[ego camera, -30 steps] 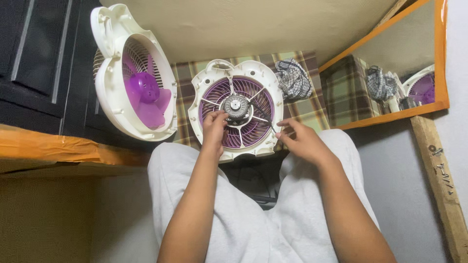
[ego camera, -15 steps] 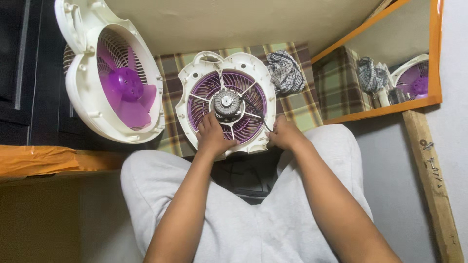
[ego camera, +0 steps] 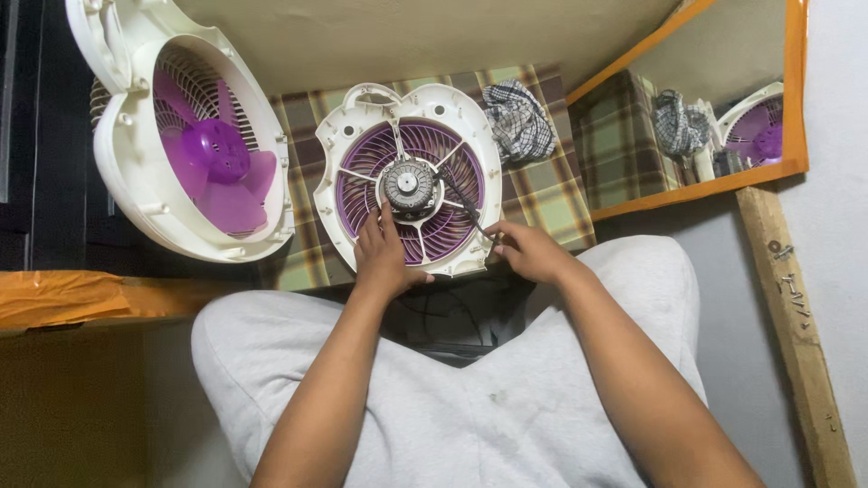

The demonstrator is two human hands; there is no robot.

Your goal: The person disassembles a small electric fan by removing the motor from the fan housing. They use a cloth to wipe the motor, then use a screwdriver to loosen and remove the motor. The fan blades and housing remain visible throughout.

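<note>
While the cream fan housing leans on the plaid cloth, the left hand lies flat, fingers apart, below its grey motor; the right hand pinches a dark tool at the housing's lower right edge.

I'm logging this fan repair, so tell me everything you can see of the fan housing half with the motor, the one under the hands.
The fan housing half is cream-white plastic, rounded with a small handle loop at its far edge. Inside sits a purple spiral grille crossed by white spokes, which carry a grey metal motor at the centre. It lies tilted on a plaid cloth, near edge toward the lap. The left hand rests on the grille below the motor; the right hand grips the lower right rim, by a dark cable.
</note>
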